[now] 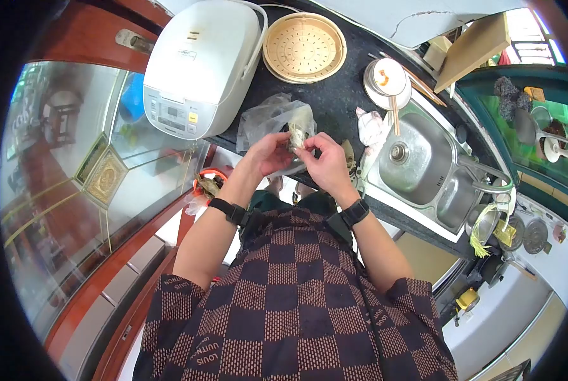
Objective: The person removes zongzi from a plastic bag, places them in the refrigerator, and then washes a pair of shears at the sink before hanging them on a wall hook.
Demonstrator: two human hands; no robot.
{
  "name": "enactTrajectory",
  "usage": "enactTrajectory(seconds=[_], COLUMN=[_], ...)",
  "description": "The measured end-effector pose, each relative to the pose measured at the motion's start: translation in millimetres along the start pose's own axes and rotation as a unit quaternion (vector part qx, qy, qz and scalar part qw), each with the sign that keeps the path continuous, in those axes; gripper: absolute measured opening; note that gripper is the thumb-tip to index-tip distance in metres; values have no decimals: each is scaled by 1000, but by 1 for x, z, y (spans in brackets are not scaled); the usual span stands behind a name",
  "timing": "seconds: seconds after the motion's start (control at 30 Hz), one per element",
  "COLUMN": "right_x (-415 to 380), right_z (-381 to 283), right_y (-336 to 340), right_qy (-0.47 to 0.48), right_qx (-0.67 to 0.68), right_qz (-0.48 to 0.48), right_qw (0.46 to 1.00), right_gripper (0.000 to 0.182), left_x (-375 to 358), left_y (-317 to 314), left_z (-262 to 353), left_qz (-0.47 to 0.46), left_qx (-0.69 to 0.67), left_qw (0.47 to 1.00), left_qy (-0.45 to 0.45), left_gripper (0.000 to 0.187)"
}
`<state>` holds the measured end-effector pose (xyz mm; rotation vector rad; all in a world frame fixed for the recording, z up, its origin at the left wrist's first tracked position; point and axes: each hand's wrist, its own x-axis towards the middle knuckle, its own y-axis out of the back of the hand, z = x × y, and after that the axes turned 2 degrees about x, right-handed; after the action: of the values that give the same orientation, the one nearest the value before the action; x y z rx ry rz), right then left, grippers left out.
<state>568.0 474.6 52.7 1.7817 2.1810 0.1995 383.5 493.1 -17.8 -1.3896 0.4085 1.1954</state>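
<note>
Both hands meet over the dark counter. Between them is a small pale, grey-green, leafy-looking bundle (296, 137); its exact kind is hard to make out. My left hand (268, 154) has its fingers curled against the left side of the bundle. From the right, my right hand (325, 162) pinches the lower edge with thumb and fingertips. A clear plastic bag (265, 120) lies crumpled right behind the hands, partly covered by them. Some brownish leaf-like scraps (348, 152) lie just right of my right hand.
A white rice cooker (198, 70) stands at the left, beside a round perforated steamer basket (305, 47). To the right are a bowl (387, 77) with chopsticks, a crumpled white cloth (374, 130) and a steel sink (417, 155). Below left sits an orange-rimmed bin (213, 173) holding leafy scraps.
</note>
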Motion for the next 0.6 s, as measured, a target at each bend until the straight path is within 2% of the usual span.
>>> enactTrajectory(seconds=[0.07, 0.17, 0.37, 0.6], right_x=[3, 3, 1, 2], right_z=[-8, -8, -4, -8], right_y=[4, 5, 3, 3], right_qy=[4, 27, 42, 33], right_qx=[-3, -10, -13, -14], right_qz=[-12, -29, -38, -6], right_qw=[1000, 999, 998, 999], right_gripper=[16, 16, 17, 20], left_x=[11, -3, -11, -19], left_y=[14, 0, -3, -10], left_z=[-5, 0, 6, 17], left_qz=[18, 29, -19, 0], left_qx=[-58, -100, -52, -46], left_qw=[998, 994, 998, 999], left_qy=[32, 39, 33, -22], left_gripper=[22, 23, 29, 36])
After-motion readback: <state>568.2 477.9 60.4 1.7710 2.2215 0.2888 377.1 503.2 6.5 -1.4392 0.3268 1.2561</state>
